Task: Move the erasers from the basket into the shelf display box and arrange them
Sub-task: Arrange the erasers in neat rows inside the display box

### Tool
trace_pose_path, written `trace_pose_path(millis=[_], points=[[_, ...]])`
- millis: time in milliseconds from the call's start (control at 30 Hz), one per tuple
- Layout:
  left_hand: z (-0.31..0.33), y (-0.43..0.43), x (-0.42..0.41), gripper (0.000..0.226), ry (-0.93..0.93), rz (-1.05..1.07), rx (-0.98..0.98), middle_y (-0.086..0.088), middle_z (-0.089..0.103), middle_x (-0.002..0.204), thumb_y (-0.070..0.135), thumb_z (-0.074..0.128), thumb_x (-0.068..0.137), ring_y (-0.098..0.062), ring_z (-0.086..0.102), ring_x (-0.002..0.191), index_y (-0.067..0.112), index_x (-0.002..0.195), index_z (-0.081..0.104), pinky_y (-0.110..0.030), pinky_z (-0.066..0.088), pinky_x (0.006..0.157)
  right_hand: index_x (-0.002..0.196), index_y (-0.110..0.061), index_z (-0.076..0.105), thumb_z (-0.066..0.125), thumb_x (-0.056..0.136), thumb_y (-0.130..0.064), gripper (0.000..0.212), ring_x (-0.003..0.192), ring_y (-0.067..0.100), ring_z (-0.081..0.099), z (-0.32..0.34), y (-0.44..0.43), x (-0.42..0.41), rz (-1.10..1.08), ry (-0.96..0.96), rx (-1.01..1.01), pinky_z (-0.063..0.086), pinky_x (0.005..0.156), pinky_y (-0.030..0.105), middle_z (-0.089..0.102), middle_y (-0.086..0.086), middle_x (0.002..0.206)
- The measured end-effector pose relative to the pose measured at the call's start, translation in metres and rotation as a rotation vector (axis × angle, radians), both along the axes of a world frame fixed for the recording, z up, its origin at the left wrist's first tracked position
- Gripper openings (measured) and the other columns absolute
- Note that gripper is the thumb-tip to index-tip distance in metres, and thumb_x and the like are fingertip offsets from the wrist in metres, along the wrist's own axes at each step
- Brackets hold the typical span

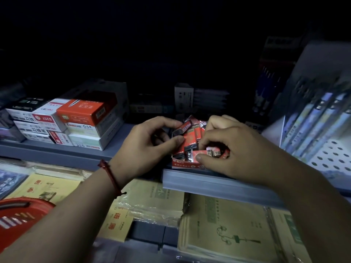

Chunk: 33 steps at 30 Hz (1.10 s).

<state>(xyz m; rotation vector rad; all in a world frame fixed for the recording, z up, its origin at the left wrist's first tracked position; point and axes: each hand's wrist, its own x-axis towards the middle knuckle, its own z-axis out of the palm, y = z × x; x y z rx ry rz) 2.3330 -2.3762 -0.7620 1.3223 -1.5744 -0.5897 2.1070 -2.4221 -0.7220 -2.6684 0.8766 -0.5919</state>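
Right between curled fingers (174, 140) — erasers (191, 137).

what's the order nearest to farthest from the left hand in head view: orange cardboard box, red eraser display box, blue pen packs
1. red eraser display box, under the left hand
2. orange cardboard box, to its left
3. blue pen packs, far right

"2B" is printed on small red-wrapped erasers (209, 153) in a red cardboard display box (182, 165), whose front edge is marked "M&G". "0.5" is read, upside down, on a white-and-green carton (83, 129).
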Motion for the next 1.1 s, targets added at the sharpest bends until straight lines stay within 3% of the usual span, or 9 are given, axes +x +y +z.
trace_pose_path(millis=[100, 267, 400, 500, 600, 733, 867, 1000, 1100], points=[[-0.002, -0.003, 0.0, 0.02, 0.045, 0.009, 0.006, 0.0, 0.073, 0.111, 0.023, 0.077, 0.086, -0.033, 0.068, 0.085, 0.021, 0.105, 0.074, -0.055, 0.057, 0.077, 0.079, -0.03, 0.067, 0.072, 0.083, -0.04, 0.012, 0.096, 0.006, 0.05, -0.001, 0.0, 0.001, -0.023, -0.021, 0.051, 0.039, 0.076, 0.016, 0.052, -0.012, 0.09], [-0.002, -0.01, 0.0, 0.01, 0.184, 0.117, -0.059, -0.014, 0.073, 0.082, 0.021, 0.076, 0.088, -0.03, 0.067, 0.072, 0.022, 0.098, 0.074, -0.052, 0.058, 0.072, 0.082, -0.023, 0.069, 0.075, 0.085, -0.022, 0.008, 0.073, 0.008, 0.054, -0.005, -0.002, 0.003, -0.085, -0.357, 0.205, 0.044, 0.065, 0.016, 0.058, -0.004, 0.087], [0.001, -0.017, -0.006, 0.014, 0.105, 0.306, -0.24, 0.005, 0.074, 0.087, 0.022, 0.076, 0.089, -0.011, 0.071, 0.078, 0.032, 0.094, 0.069, -0.028, 0.059, 0.071, 0.089, -0.019, 0.071, 0.074, 0.088, -0.025, 0.007, 0.069, 0.019, 0.063, -0.006, -0.006, 0.006, -0.298, -0.667, 0.279, 0.054, 0.064, 0.031, 0.068, 0.005, 0.079], [0.005, -0.024, -0.007, 0.014, -0.044, 0.44, -0.353, 0.004, 0.072, 0.097, 0.026, 0.075, 0.089, -0.003, 0.068, 0.089, 0.03, 0.101, 0.07, -0.017, 0.054, 0.078, 0.082, -0.018, 0.072, 0.076, 0.086, -0.032, 0.016, 0.058, 0.014, 0.063, -0.005, -0.015, 0.006, -0.466, -0.747, 0.166, 0.048, 0.051, 0.028, 0.067, -0.003, 0.063], [0.006, -0.033, -0.009, 0.016, -0.102, 0.402, -0.324, 0.006, 0.075, 0.099, 0.026, 0.075, 0.088, -0.006, 0.069, 0.094, 0.021, 0.103, 0.075, -0.031, 0.057, 0.086, 0.078, -0.018, 0.072, 0.077, 0.083, -0.037, 0.02, 0.05, 0.01, 0.06, -0.006, -0.025, 0.01, -0.526, -0.724, 0.168, 0.043, 0.044, 0.026, 0.064, -0.004, 0.055], [0.004, -0.031, -0.017, 0.011, -0.196, 0.281, -0.223, 0.012, 0.074, 0.096, 0.026, 0.07, 0.091, -0.003, 0.068, 0.094, 0.021, 0.1, 0.076, -0.034, 0.057, 0.085, 0.063, 0.001, 0.06, 0.07, 0.087, -0.036, 0.045, 0.04, 0.015, 0.046, -0.018, -0.033, 0.015, -0.59, -0.568, 0.184, 0.033, 0.04, 0.032, 0.054, 0.012, 0.048], [0.004, -0.028, -0.015, 0.014, -0.191, 0.299, -0.201, 0.013, 0.073, 0.101, 0.026, 0.069, 0.092, -0.002, 0.066, 0.099, 0.023, 0.105, 0.074, -0.028, 0.055, 0.087, 0.073, -0.003, 0.068, 0.066, 0.09, -0.041, 0.042, 0.055, 0.025, 0.061, -0.021, -0.029, 0.008, -0.517, -0.577, 0.2, 0.044, 0.051, 0.039, 0.064, 0.015, 0.061], [0.004, -0.029, -0.015, 0.017, -0.143, 0.314, -0.148, 0.015, 0.072, 0.099, 0.023, 0.07, 0.091, 0.006, 0.065, 0.094, 0.022, 0.108, 0.074, -0.012, 0.052, 0.081, 0.085, -0.022, 0.073, 0.067, 0.089, -0.044, 0.023, 0.068, 0.006, 0.066, -0.021, -0.023, 0.004, -0.407, -0.577, 0.258, 0.051, 0.06, 0.025, 0.071, -0.005, 0.072], [0.004, -0.029, -0.014, 0.02, -0.136, 0.298, -0.106, 0.016, 0.07, 0.1, 0.024, 0.069, 0.092, 0.008, 0.064, 0.093, 0.022, 0.112, 0.073, -0.01, 0.052, 0.079, 0.088, -0.026, 0.072, 0.068, 0.089, -0.043, 0.017, 0.069, -0.003, 0.063, -0.023, -0.023, 0.005, -0.409, -0.557, 0.221, 0.043, 0.058, 0.01, 0.067, -0.015, 0.07]])
